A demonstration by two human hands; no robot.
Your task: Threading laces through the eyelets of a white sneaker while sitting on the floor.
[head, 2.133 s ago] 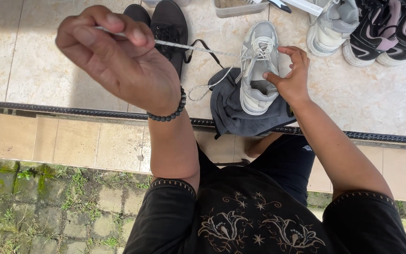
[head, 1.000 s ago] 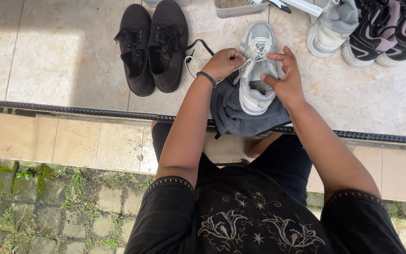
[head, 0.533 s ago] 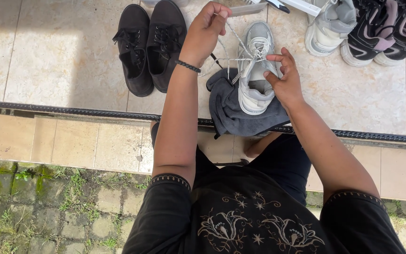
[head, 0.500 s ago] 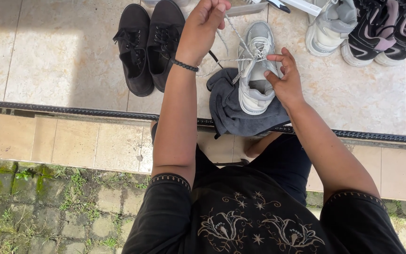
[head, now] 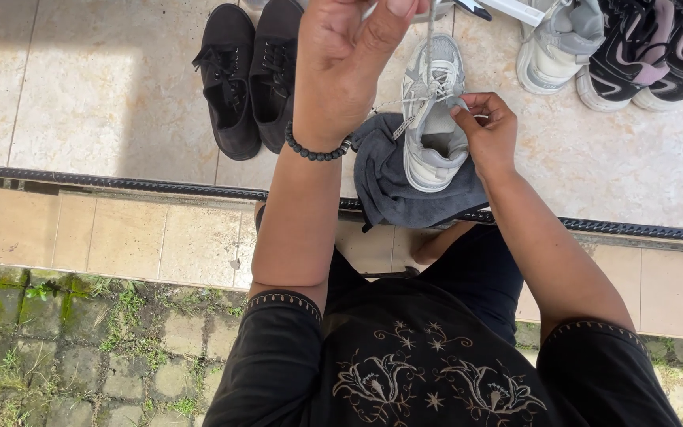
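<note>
A grey-and-white sneaker (head: 434,126) rests on a dark grey cloth (head: 393,186) at the edge of a tiled step. My left hand (head: 341,63), with a black bead bracelet on the wrist, is raised close to the camera and pinches a white shoelace (head: 430,39) that runs taut down to the sneaker's eyelets. My right hand (head: 488,130) holds the sneaker's right side near the tongue, fingers on the lacing.
A pair of black lace-up shoes (head: 248,75) stands left of the sneaker. A matching grey sneaker (head: 559,39) and black-and-pink trainers (head: 658,51) line the top right. A dark metal strip (head: 120,182) edges the step; mossy paving (head: 57,348) lies below.
My left hand went from high up down to the sneaker's eyelets, then rose again toward the camera, drawing the lace taut. The right hand stayed on the sneaker.
</note>
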